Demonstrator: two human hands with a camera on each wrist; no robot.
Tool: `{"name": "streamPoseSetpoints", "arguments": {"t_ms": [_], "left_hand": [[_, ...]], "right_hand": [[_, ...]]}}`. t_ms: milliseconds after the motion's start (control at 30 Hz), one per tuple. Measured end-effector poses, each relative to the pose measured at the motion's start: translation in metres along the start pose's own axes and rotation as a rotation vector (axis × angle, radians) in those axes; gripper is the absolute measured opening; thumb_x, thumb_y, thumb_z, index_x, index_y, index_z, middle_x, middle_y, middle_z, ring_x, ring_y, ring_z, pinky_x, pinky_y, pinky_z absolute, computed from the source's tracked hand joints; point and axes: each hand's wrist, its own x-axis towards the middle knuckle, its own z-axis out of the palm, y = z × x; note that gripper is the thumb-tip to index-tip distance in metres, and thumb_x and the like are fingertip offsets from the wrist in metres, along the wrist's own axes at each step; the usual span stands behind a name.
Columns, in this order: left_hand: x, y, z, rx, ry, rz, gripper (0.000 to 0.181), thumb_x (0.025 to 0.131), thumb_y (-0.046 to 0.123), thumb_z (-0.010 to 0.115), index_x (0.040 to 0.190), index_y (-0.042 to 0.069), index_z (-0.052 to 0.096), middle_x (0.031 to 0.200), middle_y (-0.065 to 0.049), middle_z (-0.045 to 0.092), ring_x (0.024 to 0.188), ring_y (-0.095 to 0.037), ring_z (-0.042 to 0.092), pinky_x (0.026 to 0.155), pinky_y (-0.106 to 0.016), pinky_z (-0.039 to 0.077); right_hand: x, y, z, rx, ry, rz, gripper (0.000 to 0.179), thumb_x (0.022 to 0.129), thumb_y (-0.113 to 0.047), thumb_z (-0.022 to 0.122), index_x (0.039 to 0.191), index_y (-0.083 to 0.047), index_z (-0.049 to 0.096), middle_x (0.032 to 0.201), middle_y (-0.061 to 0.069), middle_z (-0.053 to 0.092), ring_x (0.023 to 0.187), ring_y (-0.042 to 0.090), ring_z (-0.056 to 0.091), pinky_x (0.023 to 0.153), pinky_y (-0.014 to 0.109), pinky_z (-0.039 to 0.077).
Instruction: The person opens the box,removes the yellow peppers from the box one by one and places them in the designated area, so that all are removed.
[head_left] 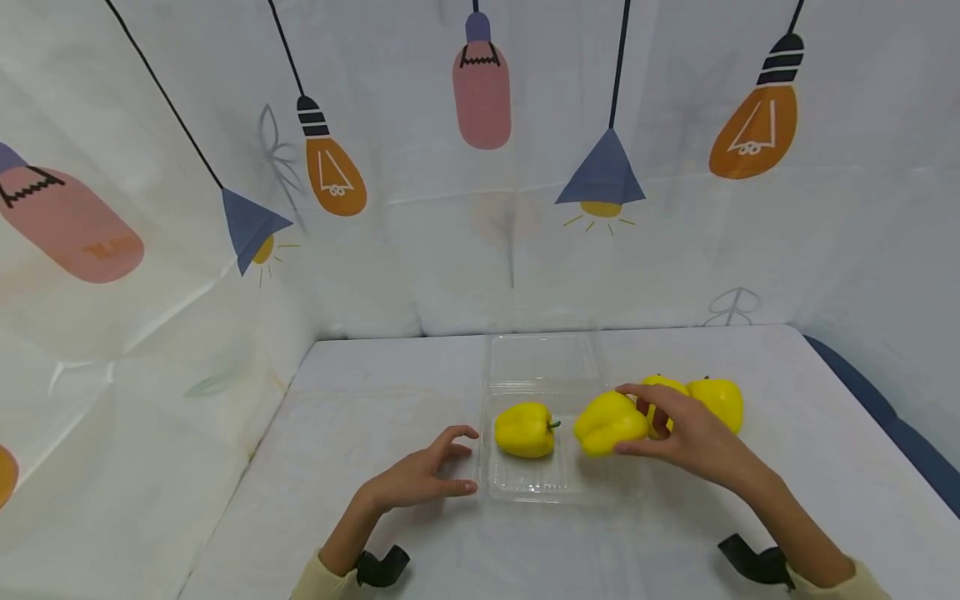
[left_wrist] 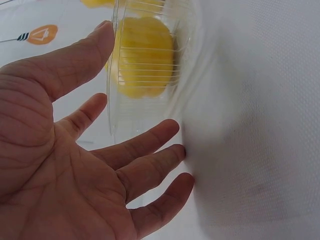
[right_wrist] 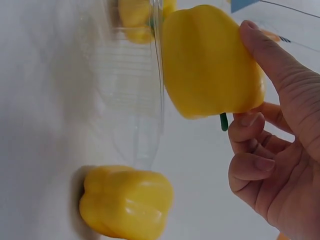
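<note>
My right hand [head_left: 693, 442] holds a yellow bell pepper [head_left: 609, 423] between thumb and fingers, over the right side of a clear plastic clamshell box [head_left: 525, 487]. In the right wrist view the held pepper's green stem [right_wrist: 223, 121] points toward the curled fingers. Another yellow bell pepper [head_left: 523, 431] lies on its side in the box, stem to the right. Beside the box's left wall is my left hand [head_left: 420, 477], its fingers spread and holding nothing. The left wrist view has its thumb [left_wrist: 95, 47] right at the box's rim.
Two more yellow peppers sit right of the box: one [head_left: 718, 402] in plain sight, the other [head_left: 662, 382] partly behind my right hand. The box's lid [head_left: 543, 358] lies folded back toward the wall. A white sheet printed with lamps [head_left: 420, 250] hangs behind the table.
</note>
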Motion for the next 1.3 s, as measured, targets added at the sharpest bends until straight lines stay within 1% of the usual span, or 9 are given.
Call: {"name": "streamPoseSetpoints", "arguments": {"t_ms": [100, 333, 500, 600, 867, 1033, 1133, 1300], "left_hand": [[0.0, 0.0, 0.0, -0.001, -0.001, 0.001, 0.062, 0.086, 0.041, 0.067, 0.134, 0.041, 0.028, 0.136, -0.009, 0.049, 0.127, -0.032, 0.042, 0.099, -0.063, 0.031], [-0.001, 0.0, 0.0, -0.016, -0.008, 0.007, 0.063, 0.086, 0.04, 0.067, 0.135, 0.039, 0.028, 0.136, -0.008, 0.049, 0.128, -0.032, 0.041, 0.099, -0.063, 0.03], [0.0, 0.0, -0.001, -0.013, -0.01, 0.001, 0.062, 0.086, 0.04, 0.067, 0.135, 0.04, 0.028, 0.136, -0.009, 0.049, 0.128, -0.032, 0.041, 0.099, -0.063, 0.03], [-0.001, 0.001, -0.001, -0.009, -0.009, -0.004, 0.062, 0.086, 0.041, 0.067, 0.134, 0.041, 0.028, 0.137, -0.01, 0.048, 0.128, -0.032, 0.04, 0.099, -0.064, 0.03], [0.001, 0.0, -0.001, -0.01, -0.014, -0.006, 0.061, 0.086, 0.041, 0.066, 0.133, 0.043, 0.027, 0.137, -0.007, 0.048, 0.129, -0.031, 0.04, 0.1, -0.064, 0.029], [0.002, -0.002, -0.001, -0.012, -0.017, -0.005, 0.061, 0.086, 0.042, 0.066, 0.133, 0.045, 0.027, 0.138, -0.006, 0.048, 0.129, -0.03, 0.039, 0.099, -0.064, 0.03], [0.003, -0.002, -0.001, -0.01, -0.018, -0.002, 0.063, 0.086, 0.042, 0.066, 0.135, 0.042, 0.027, 0.138, -0.006, 0.047, 0.129, -0.031, 0.039, 0.099, -0.065, 0.03], [0.003, -0.003, 0.0, -0.013, -0.018, -0.004, 0.065, 0.086, 0.042, 0.066, 0.137, 0.038, 0.027, 0.138, -0.007, 0.047, 0.129, -0.031, 0.039, 0.099, -0.065, 0.029]], "right_hand": [[-0.002, 0.003, -0.004, 0.0, 0.018, -0.011, 0.067, 0.067, -0.052, 0.078, 0.125, -0.026, 0.056, 0.092, -0.012, 0.049, 0.067, 0.008, 0.049, 0.054, 0.019, 0.042], [-0.008, 0.01, -0.011, -0.033, 0.039, -0.004, 0.067, 0.067, -0.051, 0.079, 0.126, -0.028, 0.054, 0.092, -0.012, 0.048, 0.066, 0.006, 0.047, 0.053, 0.019, 0.041], [-0.012, 0.017, -0.016, -0.018, 0.045, -0.075, 0.066, 0.067, -0.042, 0.082, 0.125, -0.024, 0.056, 0.089, -0.012, 0.049, 0.062, 0.005, 0.045, 0.051, 0.018, 0.04], [-0.013, 0.02, -0.019, -0.021, 0.042, -0.1, 0.066, 0.066, -0.041, 0.083, 0.124, -0.023, 0.057, 0.088, -0.012, 0.048, 0.061, 0.005, 0.045, 0.051, 0.018, 0.039], [-0.021, 0.027, -0.027, -0.039, 0.033, -0.085, 0.064, 0.065, -0.037, 0.085, 0.12, -0.02, 0.058, 0.083, -0.012, 0.048, 0.064, 0.005, 0.045, 0.053, 0.018, 0.041], [-0.026, 0.032, -0.032, -0.031, 0.028, -0.066, 0.064, 0.065, -0.035, 0.086, 0.121, -0.021, 0.058, 0.086, -0.012, 0.047, 0.064, 0.008, 0.047, 0.053, 0.018, 0.041], [-0.029, 0.035, -0.034, -0.034, 0.025, -0.066, 0.065, 0.065, -0.034, 0.086, 0.121, -0.021, 0.058, 0.088, -0.012, 0.048, 0.063, 0.007, 0.047, 0.052, 0.018, 0.04], [-0.034, 0.039, -0.035, -0.044, 0.019, -0.068, 0.064, 0.064, -0.034, 0.086, 0.121, -0.021, 0.058, 0.084, -0.012, 0.048, 0.062, 0.005, 0.046, 0.051, 0.018, 0.04]]}}
